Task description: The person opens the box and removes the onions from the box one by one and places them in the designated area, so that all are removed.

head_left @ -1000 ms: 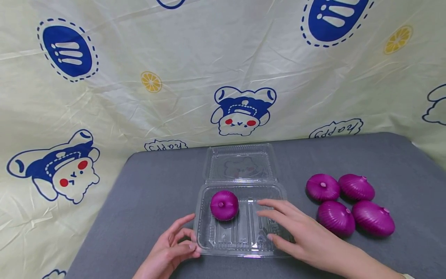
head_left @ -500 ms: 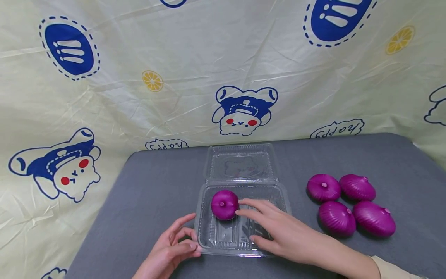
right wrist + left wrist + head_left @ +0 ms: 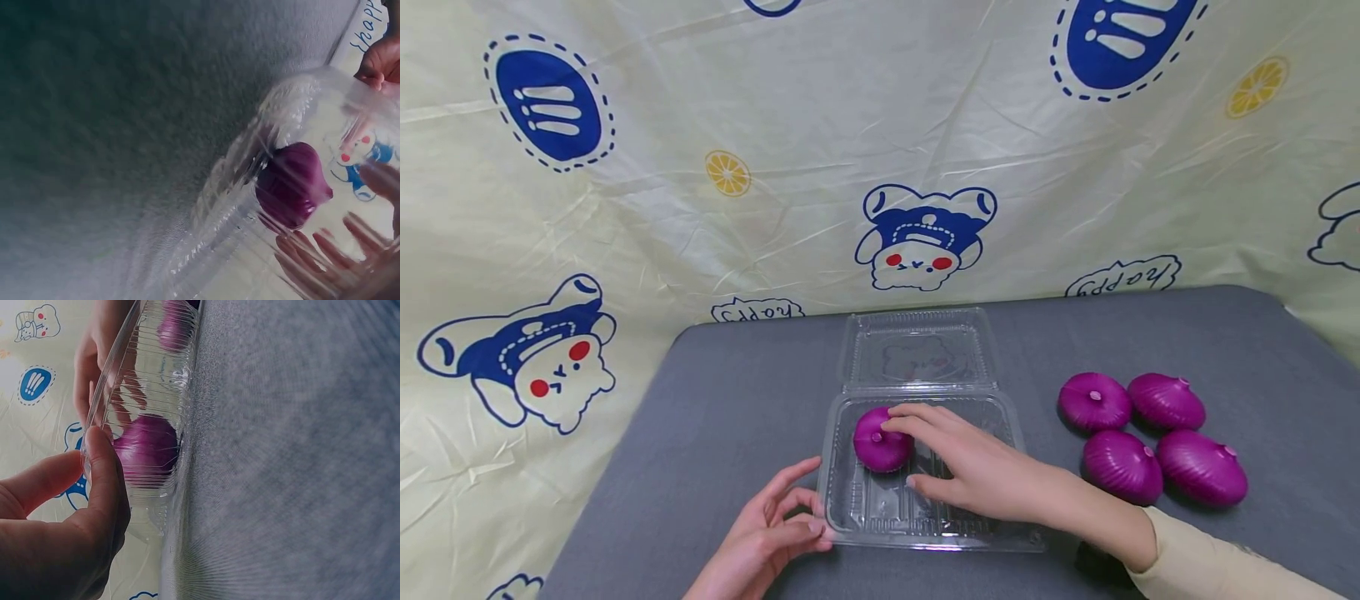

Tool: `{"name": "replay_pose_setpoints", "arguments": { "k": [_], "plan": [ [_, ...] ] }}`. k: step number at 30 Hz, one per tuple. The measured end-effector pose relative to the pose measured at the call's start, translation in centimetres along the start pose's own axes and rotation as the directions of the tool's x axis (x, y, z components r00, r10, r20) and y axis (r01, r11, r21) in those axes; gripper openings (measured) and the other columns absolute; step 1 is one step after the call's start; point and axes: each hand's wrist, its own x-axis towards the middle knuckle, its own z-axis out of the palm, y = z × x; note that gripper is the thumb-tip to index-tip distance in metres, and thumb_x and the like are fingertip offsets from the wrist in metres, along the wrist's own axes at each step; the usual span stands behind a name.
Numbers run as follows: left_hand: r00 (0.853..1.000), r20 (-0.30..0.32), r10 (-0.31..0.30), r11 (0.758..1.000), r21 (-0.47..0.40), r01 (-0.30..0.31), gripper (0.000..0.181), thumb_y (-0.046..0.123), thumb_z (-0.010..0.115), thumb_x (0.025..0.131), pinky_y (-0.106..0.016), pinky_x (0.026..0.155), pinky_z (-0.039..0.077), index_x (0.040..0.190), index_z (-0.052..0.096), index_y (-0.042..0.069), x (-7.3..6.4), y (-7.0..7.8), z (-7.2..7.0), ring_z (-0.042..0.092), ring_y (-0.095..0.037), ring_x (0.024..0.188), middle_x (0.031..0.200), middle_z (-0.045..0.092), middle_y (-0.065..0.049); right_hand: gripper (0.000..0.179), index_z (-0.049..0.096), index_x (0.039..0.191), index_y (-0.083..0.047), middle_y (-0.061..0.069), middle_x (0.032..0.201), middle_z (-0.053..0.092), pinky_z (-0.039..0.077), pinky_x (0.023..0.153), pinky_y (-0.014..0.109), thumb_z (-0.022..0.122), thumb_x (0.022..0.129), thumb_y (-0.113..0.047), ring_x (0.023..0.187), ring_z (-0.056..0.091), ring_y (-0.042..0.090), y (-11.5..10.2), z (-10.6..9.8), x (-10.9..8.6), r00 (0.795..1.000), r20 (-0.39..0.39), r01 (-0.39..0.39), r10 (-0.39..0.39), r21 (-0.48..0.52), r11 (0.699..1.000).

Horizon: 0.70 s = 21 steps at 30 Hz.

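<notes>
A clear plastic clamshell box (image 3: pixel 887 512) lies with its lid (image 3: pixel 917 350) folded back, away from me. In its left part sits a purple onion (image 3: pixel 872 450), stem end up. My left hand (image 3: pixel 771 529) pinches the box's near left rim between thumb and finger, as the left wrist view shows. Over the tray reaches my right hand (image 3: pixel 977 467), its fingers spread and loosely bent. Its foremost fingertips lie at the onion's upper right side, while the thumb stays apart from it. Through the clear wall, the right wrist view shows the same onion (image 3: pixel 290 184) beside those fingers.
Several more purple onions (image 3: pixel 1123 467) sit in a cluster on the grey cloth-covered table (image 3: pixel 752 392), right of the box. Behind the table hangs a pale printed curtain (image 3: pixel 805 125). A dark object (image 3: pixel 1101 567) shows partly under the right wrist.
My right hand has moved left across the tray until its fingertips are at the onion. My left hand, the box and the other onions have stayed in place.
</notes>
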Motion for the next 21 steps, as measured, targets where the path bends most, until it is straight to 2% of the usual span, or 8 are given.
{"name": "replay_pose_setpoints", "arguments": {
  "k": [11,21],
  "plan": [
    [1.000,-0.009,-0.017,1.000,0.000,0.017,0.075,-0.002,0.062,0.090,-0.038,0.088,0.054,0.152,0.020,0.001,0.0,0.0,0.1,0.066,-0.021,0.086,0.098,0.054,-0.008,0.060,0.046,0.144,-0.025,-0.010,0.148,0.040,0.040,0.106,0.043,0.072,0.090,-0.029,0.137,0.033,0.011,0.6,0.4,2.0,1.000,-0.004,0.022,-0.022,0.024,0.999],
    [1.000,-0.013,-0.027,1.000,0.002,0.027,0.075,-0.002,0.062,0.090,-0.038,0.087,0.054,0.152,0.020,0.002,-0.1,0.1,0.0,0.066,-0.021,0.087,0.098,0.054,-0.008,0.063,0.045,0.144,-0.022,-0.008,0.145,0.044,0.040,0.106,0.039,0.074,0.088,-0.030,0.134,0.038,0.011,1.0,0.6,3.2,0.999,0.034,0.005,-0.006,0.042,0.999]
  ]
}}
